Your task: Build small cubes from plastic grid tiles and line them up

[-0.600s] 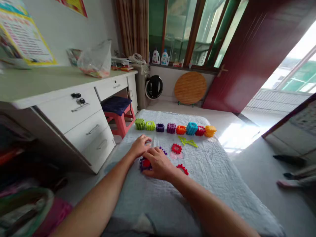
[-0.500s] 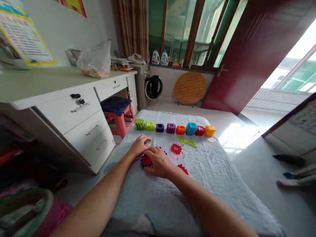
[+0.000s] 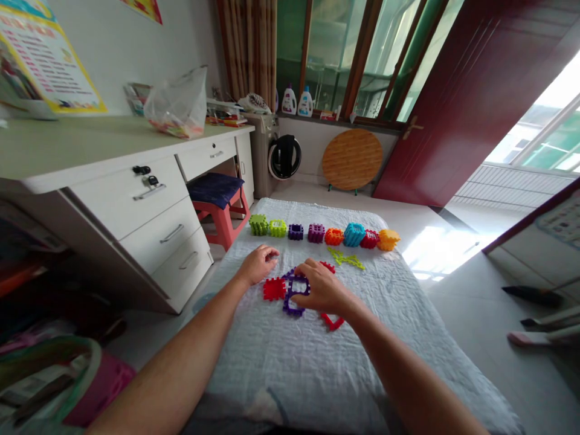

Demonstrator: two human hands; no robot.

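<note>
Spanning purple square plastic frame (image 3: 293, 312): right hand (image 3: 322, 286), grip unclear; nine o'clock, red square plastic tile (image 3: 274, 289), nearer empty left hand (image 3: 258, 266).

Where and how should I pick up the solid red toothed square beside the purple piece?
Probably pinch the red square by its toothed near and far edges, bringing the left hand in from the left. It looks flat on the cloth, and the purple piece crowds its right side, while those edges seem free.
</note>
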